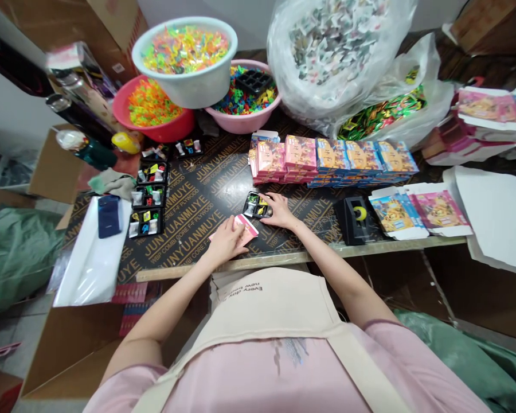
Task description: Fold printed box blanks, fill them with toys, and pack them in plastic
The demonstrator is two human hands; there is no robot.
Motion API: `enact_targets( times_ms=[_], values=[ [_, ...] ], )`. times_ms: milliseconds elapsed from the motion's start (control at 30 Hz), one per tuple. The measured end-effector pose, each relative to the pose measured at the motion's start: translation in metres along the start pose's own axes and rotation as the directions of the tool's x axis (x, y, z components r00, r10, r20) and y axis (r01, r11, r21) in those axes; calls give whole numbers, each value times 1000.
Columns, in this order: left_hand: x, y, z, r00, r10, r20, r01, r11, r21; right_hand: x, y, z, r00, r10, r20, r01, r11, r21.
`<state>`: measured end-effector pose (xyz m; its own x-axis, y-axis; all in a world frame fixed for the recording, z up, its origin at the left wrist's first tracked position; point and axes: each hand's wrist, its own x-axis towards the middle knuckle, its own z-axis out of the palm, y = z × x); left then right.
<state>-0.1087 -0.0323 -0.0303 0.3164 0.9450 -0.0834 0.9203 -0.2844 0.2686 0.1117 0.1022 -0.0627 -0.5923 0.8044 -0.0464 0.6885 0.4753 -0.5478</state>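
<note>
My left hand (227, 242) is closed on a pink box (248, 227) that lies at an angle near the table's front edge. Just above and to the right, my right hand (278, 211) has its fingers around the right side of a small black tray (252, 207). Small items, some green and some white, fill the tray's compartments. The box and the tray are close together. Parts of both are covered by my fingers.
Filled black trays (148, 198) form a column at the left. Stacked pink boxes (301, 154) and blue boxes (355, 156) stand behind my hands. A black holder (350, 221) and flat cartons (438, 209) lie at the right. Tubs (184, 77) and a plastic bag (284, 63) line the back.
</note>
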Motion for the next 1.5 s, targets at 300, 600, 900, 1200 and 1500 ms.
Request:
enact_targets(
  times_ms=[300, 600, 900, 1200, 1500],
  values=[
    [31, 22, -10, 976, -216, 32, 213, 975, 69, -27, 19, -6, 987, 95, -127, -95, 995, 9],
    [36, 16, -28, 994, -99, 42, 104, 983, -152, -74, 13, -29, 989, 2, -147, 0, 1000, 15],
    [29, 28, -20, 996, -14, -90, -15, 950, -311, -89, -5, -40, 990, -53, -132, 53, 999, -4],
    [30, 31, 1, 998, 48, -29, -55, 959, -279, -92, -13, -41, 967, -249, 51, 248, 968, 29],
    [38, 47, 3, 995, 15, -100, -38, 973, -228, -85, 4, -26, 994, -27, -103, 51, 969, 241]
  ],
)
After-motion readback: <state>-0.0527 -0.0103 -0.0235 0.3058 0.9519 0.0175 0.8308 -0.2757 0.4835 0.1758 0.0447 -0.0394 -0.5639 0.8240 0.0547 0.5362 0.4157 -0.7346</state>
